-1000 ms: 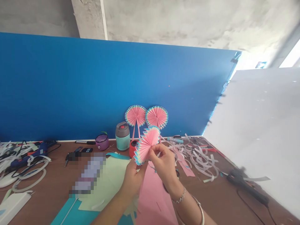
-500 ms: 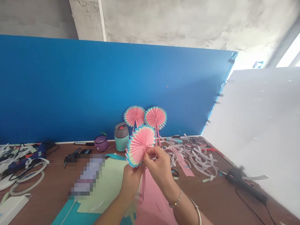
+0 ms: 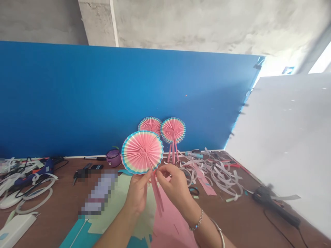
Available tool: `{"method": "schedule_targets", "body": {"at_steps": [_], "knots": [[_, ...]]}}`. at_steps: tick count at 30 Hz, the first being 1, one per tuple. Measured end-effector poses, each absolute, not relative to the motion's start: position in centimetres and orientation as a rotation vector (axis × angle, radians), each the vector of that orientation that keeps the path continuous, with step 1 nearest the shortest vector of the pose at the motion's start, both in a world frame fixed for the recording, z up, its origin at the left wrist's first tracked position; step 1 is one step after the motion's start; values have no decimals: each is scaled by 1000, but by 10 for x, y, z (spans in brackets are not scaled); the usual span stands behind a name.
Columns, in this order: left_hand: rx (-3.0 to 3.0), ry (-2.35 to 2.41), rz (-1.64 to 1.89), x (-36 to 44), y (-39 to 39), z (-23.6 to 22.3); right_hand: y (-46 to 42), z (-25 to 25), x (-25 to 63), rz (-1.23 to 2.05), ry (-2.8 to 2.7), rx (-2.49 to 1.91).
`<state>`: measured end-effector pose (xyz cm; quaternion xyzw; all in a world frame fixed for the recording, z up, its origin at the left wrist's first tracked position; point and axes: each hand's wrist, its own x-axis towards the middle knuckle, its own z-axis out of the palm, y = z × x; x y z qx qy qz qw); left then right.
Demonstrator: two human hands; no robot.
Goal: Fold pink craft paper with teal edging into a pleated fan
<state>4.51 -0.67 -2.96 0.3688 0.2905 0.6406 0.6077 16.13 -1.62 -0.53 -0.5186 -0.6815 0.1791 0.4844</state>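
Pleated paper fan, pink with a blue-and-cream edge, shown spread into a full disc above the surface, near the centre of the view. Pink paper sticks hung from its lower edge. The left hand and right hand were just below the disc. The fingers of the left hand were closed at the top of the sticks, and those of the right hand were pinched together just beside them. A grip this low, clear of the pleats, was judged best for keeping the folds even. Two similar fans stood farther off against a blue board. Paper offcuts lay to the right, and a hot glue gun lay beyond them.
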Motion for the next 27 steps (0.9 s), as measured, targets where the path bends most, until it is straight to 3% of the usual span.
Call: {"method": "schedule_targets", "body": {"at_steps": [9, 22, 27], "knots": [[573, 706, 1472, 50, -9, -33, -19, -32, 143, -133, -1886, -1381], [576, 750, 1432, 50, -5, -44, -10, -37, 146, 346, -1626, -1326], [523, 829, 1482, 44, -3, -35, 21, -35, 169, 334, -1419, -1355]]}}
